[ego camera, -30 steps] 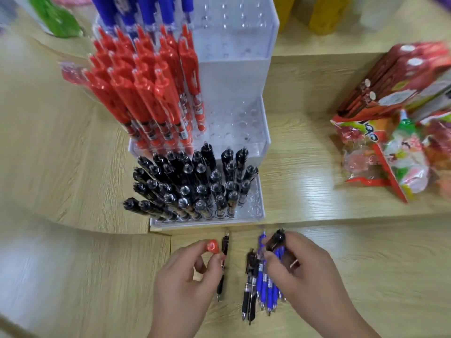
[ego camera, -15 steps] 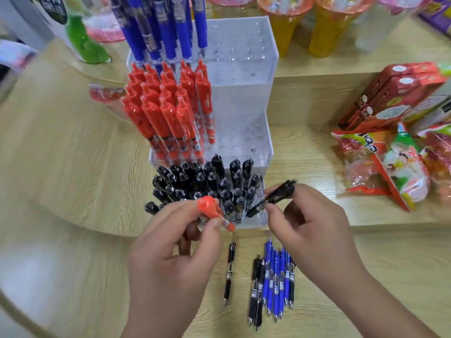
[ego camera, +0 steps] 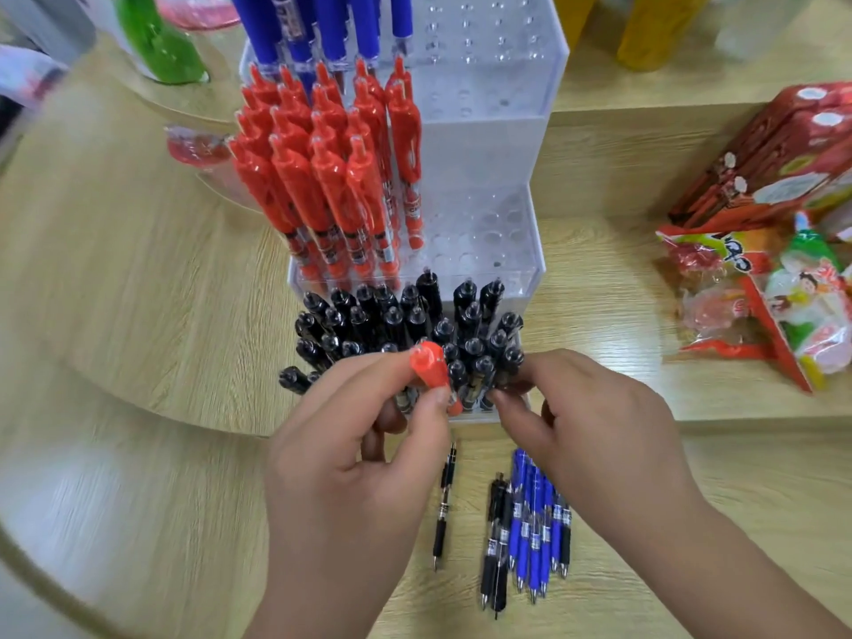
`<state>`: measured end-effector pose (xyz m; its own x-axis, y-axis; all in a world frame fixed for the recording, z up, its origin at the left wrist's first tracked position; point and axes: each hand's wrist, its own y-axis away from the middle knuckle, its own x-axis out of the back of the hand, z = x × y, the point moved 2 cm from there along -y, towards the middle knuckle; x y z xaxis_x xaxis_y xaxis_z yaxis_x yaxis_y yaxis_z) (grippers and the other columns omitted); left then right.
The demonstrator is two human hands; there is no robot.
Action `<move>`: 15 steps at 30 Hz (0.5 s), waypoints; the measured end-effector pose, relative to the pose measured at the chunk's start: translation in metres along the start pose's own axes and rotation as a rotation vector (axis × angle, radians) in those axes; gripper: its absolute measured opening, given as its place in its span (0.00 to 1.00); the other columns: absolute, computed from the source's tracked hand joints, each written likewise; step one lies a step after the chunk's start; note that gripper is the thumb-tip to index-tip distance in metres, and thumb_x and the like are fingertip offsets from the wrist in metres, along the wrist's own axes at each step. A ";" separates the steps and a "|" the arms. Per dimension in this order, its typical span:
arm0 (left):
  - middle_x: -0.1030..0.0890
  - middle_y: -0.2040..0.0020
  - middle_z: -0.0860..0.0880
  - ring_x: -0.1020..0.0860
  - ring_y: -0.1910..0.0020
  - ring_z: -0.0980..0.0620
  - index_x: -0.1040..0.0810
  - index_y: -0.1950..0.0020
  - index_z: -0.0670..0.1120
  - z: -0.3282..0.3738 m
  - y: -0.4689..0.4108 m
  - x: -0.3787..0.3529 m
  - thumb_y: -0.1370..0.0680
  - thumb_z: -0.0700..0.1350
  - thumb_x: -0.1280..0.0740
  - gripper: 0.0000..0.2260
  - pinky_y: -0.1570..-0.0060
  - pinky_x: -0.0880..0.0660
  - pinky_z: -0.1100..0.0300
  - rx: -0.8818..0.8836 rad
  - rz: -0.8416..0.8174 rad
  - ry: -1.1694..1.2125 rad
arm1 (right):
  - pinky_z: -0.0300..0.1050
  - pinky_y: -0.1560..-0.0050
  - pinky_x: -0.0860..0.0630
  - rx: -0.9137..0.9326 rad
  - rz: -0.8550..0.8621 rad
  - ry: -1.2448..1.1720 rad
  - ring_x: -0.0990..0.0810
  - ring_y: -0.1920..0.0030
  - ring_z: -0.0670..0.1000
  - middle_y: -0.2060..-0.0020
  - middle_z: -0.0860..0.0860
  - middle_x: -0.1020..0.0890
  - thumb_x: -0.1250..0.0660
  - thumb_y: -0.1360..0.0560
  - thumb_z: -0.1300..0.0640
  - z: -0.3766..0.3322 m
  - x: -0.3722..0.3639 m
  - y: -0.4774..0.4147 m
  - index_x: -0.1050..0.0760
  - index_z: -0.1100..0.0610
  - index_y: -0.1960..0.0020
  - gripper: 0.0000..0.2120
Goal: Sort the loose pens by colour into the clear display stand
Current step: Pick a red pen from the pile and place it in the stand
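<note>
The black pen (ego camera: 480, 379) that our right hand (ego camera: 585, 426) carried tilted in the air half a second ago has now come down into the front tier of the clear display stand (ego camera: 488, 145). It stands at the near right end of the black pens (ego camera: 396, 320) already there. Our thumb and forefinger are still pinched on it, low on the barrel, so we judge it seated or nearly so but not yet let go.

Our left hand (ego camera: 341, 458) has risen with it and grips the red pen (ego camera: 431, 368), fingers curled round the barrel and the cap end up. It is held just in front of the black tier, touching nothing in the stand that we can make out. The red pens (ego camera: 322, 177) fill the left side of the middle tier, and open holes show to their right. The blue pens (ego camera: 322, 25) stand in the top tier.

That puts one more black pen in place, and the red one looks to be next, with a reach up and over the black caps.

On the table (ego camera: 138, 292) below our hands lie a single black pen (ego camera: 443, 505) and, just beside it, a bunch of blue and black pens (ego camera: 525, 528), so a good part of the sorting is left. Snack packets (ego camera: 783, 269) lie well apart to the right
</note>
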<state>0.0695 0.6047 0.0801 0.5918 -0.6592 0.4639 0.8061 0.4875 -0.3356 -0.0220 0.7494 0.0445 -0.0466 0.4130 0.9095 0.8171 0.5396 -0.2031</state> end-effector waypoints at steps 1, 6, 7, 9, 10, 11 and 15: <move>0.24 0.61 0.55 0.28 0.64 0.52 0.16 0.52 0.50 0.001 0.000 -0.001 0.25 0.45 0.32 0.06 0.68 0.32 0.62 0.000 0.000 0.003 | 0.36 0.77 0.40 0.002 -0.005 0.016 0.26 0.76 0.49 0.68 0.43 0.21 0.39 0.27 0.43 0.000 -0.001 0.001 0.21 0.50 0.58 0.13; 0.25 0.63 0.55 0.29 0.66 0.51 0.16 0.51 0.53 0.004 0.001 -0.003 0.26 0.46 0.32 0.06 0.69 0.32 0.60 -0.006 -0.013 0.009 | 0.41 0.80 0.36 0.017 0.034 0.040 0.27 0.77 0.49 0.69 0.46 0.22 0.38 0.25 0.44 0.001 -0.004 0.004 0.21 0.52 0.59 0.14; 0.26 0.64 0.56 0.29 0.67 0.52 0.17 0.52 0.53 0.004 0.002 -0.003 0.26 0.46 0.32 0.06 0.69 0.32 0.60 -0.014 -0.017 0.007 | 0.40 0.80 0.36 -0.008 0.056 0.032 0.27 0.77 0.50 0.69 0.46 0.22 0.36 0.24 0.45 0.002 -0.004 0.005 0.21 0.52 0.60 0.13; 0.27 0.64 0.57 0.29 0.67 0.53 0.17 0.53 0.54 0.004 0.002 -0.004 0.26 0.46 0.32 0.05 0.69 0.32 0.61 -0.023 -0.022 0.003 | 0.40 0.79 0.34 -0.067 0.091 -0.007 0.27 0.77 0.50 0.70 0.45 0.24 0.33 0.26 0.45 0.005 -0.003 0.005 0.22 0.53 0.61 0.12; 0.26 0.64 0.57 0.29 0.67 0.52 0.17 0.52 0.53 0.003 0.003 -0.004 0.26 0.46 0.32 0.06 0.69 0.32 0.61 -0.021 -0.023 0.000 | 0.40 0.79 0.34 -0.061 0.100 -0.014 0.27 0.77 0.50 0.70 0.46 0.24 0.34 0.26 0.45 0.006 -0.004 0.005 0.23 0.53 0.61 0.12; 0.26 0.64 0.56 0.29 0.67 0.52 0.17 0.52 0.53 0.002 0.004 -0.005 0.26 0.46 0.32 0.06 0.69 0.32 0.60 -0.016 -0.022 -0.004 | 0.39 0.79 0.36 -0.020 0.100 -0.004 0.27 0.77 0.51 0.70 0.46 0.24 0.34 0.25 0.46 0.005 -0.006 0.006 0.23 0.53 0.61 0.12; 0.27 0.64 0.55 0.30 0.68 0.51 0.17 0.51 0.53 0.000 0.007 -0.005 0.26 0.47 0.32 0.06 0.69 0.32 0.59 -0.012 -0.017 -0.017 | 0.39 0.78 0.37 0.130 0.056 0.071 0.25 0.76 0.52 0.67 0.48 0.21 0.33 0.28 0.49 0.003 -0.012 0.005 0.21 0.54 0.59 0.09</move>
<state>0.0721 0.6116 0.0755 0.5778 -0.6578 0.4831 0.8162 0.4690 -0.3375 -0.0190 0.7496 0.0309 0.0419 0.3945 0.9179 0.7359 0.6092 -0.2954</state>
